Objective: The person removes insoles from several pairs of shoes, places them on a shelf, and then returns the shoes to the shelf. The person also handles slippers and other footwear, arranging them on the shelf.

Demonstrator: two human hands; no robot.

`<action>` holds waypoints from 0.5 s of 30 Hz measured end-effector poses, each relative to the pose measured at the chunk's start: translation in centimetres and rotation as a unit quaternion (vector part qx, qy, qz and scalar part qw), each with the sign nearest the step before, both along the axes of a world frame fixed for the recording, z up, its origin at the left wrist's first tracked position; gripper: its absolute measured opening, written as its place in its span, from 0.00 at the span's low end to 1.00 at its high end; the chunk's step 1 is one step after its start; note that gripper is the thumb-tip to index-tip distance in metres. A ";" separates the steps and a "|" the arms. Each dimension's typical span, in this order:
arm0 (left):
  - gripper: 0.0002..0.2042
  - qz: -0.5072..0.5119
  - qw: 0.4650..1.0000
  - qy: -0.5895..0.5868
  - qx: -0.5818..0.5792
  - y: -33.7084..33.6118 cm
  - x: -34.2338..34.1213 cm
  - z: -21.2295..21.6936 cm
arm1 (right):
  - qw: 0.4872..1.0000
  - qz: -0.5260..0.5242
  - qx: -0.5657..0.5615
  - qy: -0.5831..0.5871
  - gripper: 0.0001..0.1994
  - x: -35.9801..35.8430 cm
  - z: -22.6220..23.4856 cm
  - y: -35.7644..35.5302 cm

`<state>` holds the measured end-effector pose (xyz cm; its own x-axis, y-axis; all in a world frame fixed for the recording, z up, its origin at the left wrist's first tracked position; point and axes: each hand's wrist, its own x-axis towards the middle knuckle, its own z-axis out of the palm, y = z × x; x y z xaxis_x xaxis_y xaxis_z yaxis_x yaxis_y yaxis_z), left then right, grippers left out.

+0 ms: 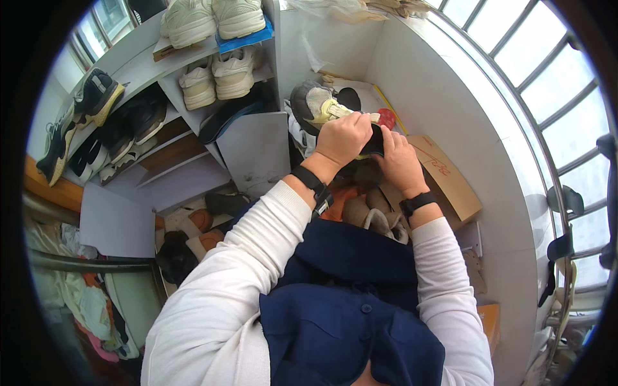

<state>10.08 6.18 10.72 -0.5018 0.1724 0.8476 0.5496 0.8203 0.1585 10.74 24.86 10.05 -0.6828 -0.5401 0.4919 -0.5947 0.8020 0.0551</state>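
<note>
I hold a sneaker (315, 103) with a grey mesh toe, dark sole and pale yellow trim in front of my chest. My left hand (344, 137) grips it from the side, fingers curled over the yellow trim. My right hand (398, 157) closes on the shoe's dark heel part (373, 141). Both wrists wear black bands. A second dark shoe (349, 96) lies just behind the held one.
A white shoe rack (251, 148) at left carries white sneakers (215, 77), dark shoes (132, 119) and black-and-yellow ones (96, 93). Brown slippers (370, 212) and more shoes lie on the floor below. A cardboard box (447, 177) leans on the white wall at right. Windows curve along the right.
</note>
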 end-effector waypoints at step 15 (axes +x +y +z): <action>0.51 -0.138 0.942 -0.069 0.299 -1.4 -1.1 1.7 | 0.836 0.097 -0.511 -0.174 0.20 -1.1 -0.6 -0.7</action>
<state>8.94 4.82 12.45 -0.6205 -0.1761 0.7641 0.6684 0.3908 0.6329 9.63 24.12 9.48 -0.8291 -0.0762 0.5539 -0.5564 0.2102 -0.8039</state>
